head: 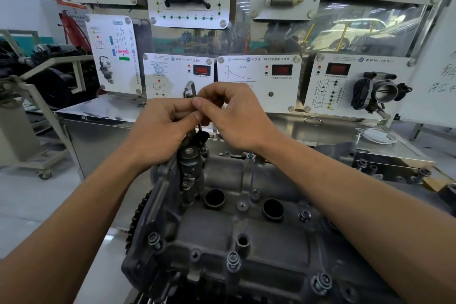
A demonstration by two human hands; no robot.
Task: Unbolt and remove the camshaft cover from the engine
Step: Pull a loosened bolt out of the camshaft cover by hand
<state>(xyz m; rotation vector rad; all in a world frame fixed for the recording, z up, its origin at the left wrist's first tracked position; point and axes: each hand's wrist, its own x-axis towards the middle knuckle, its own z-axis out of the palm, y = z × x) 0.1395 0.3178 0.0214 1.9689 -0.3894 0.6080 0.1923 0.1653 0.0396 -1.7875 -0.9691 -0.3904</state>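
The grey cast camshaft cover [246,237] lies on the engine in the lower middle, with two round plug wells and several bolts [233,259] standing along its near edge. Above its far left end both hands meet around a bent metal hex key [190,88]. My left hand [162,126] curls its fingers round the key's shaft. My right hand [237,113] pinches the key from the right, thumb against the left hand's fingers. The key's long leg [199,128] runs down toward a black fitting at the cover's far end; its tip is hidden.
A toothed sprocket [138,219] sticks out at the engine's left side. Behind stands a steel bench [103,108] with white training panels and a throttle body [380,91]. A white cable [377,136] lies on the bench at right. A wheeled frame stands on the floor at left.
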